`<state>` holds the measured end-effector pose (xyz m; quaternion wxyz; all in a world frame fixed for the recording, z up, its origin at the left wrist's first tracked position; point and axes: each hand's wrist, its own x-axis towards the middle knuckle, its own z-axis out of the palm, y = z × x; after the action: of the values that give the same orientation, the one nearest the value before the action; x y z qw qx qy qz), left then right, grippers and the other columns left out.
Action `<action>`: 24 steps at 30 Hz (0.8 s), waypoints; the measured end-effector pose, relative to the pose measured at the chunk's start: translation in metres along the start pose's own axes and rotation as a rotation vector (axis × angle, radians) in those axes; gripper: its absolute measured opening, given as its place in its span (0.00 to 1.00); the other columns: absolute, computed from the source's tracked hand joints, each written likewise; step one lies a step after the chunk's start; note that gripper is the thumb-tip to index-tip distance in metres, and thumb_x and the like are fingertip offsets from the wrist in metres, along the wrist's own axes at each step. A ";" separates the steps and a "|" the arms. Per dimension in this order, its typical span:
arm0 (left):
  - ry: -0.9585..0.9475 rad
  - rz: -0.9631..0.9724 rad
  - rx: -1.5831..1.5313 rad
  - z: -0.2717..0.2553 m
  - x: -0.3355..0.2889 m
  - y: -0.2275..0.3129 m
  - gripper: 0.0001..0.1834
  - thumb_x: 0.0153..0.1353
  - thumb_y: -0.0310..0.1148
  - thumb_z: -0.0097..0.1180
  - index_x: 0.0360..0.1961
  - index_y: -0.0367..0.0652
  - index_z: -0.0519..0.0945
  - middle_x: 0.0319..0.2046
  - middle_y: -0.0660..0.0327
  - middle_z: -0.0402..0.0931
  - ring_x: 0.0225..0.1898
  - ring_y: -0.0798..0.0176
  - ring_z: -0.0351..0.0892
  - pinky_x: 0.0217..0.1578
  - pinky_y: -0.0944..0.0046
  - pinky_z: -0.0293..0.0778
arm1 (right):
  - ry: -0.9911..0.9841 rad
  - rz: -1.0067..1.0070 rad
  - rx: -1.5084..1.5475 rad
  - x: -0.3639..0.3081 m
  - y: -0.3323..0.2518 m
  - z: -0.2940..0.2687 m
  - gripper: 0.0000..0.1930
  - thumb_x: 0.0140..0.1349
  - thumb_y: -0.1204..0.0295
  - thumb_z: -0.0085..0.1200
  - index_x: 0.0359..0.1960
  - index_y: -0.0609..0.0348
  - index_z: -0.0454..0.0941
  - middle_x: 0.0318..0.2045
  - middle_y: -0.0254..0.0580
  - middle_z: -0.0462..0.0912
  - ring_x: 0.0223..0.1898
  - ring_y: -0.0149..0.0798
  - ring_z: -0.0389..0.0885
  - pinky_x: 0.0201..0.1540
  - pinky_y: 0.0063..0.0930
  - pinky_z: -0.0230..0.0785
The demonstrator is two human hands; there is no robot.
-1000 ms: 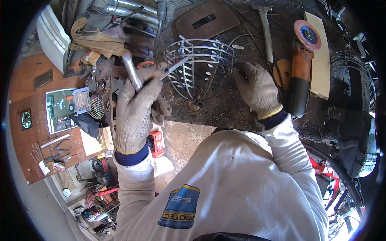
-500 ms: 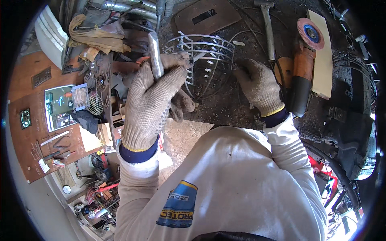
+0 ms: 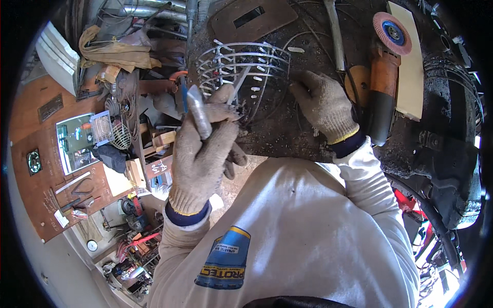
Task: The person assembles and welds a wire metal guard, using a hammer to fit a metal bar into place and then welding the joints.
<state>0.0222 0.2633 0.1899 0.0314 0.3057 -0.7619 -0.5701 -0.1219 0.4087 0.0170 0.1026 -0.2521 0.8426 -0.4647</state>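
A curved grille of welded metal bars (image 3: 241, 55) rests on the dark, gritty workbench (image 3: 277, 134). My gloved left hand (image 3: 201, 149) is closed on a metal tool with a rounded silver shaft (image 3: 198, 110), which sticks up between thumb and forefinger. Beyond the fingertips, a grey pointed metal strip (image 3: 239, 84) reaches to the near side of the grille; whether it belongs to the same tool is hidden by the glove. My gloved right hand (image 3: 328, 105) has its fingers curled at the grille's right end, seemingly gripping it; the fingertips are partly in shadow.
An orange and black angle grinder (image 3: 384, 82) with a flap disc lies at the right beside a pale board (image 3: 411, 66). A hammer (image 3: 335, 36) lies beyond my right hand. A slotted brown plate (image 3: 251, 23) is at the back, a cloth (image 3: 113, 51) at far left.
The whole view has shifted slightly. My left hand has come nearer to my body and a little right, tilting the silver shaft. My right hand stays by the grille's right end.
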 end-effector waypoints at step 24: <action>-0.026 0.131 0.084 -0.007 -0.013 -0.038 0.08 0.70 0.20 0.49 0.48 0.38 0.71 0.53 0.42 0.78 0.18 0.70 0.78 0.12 0.74 0.68 | 0.320 0.026 -0.172 0.043 0.006 -0.044 0.16 0.64 0.66 0.62 0.51 0.57 0.82 0.40 0.53 0.84 0.41 0.52 0.85 0.44 0.42 0.78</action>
<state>0.0516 0.2578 0.1628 0.0459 0.2487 -0.8039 -0.5382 -0.1782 0.4214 0.0383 -0.0487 -0.1718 0.8880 -0.4237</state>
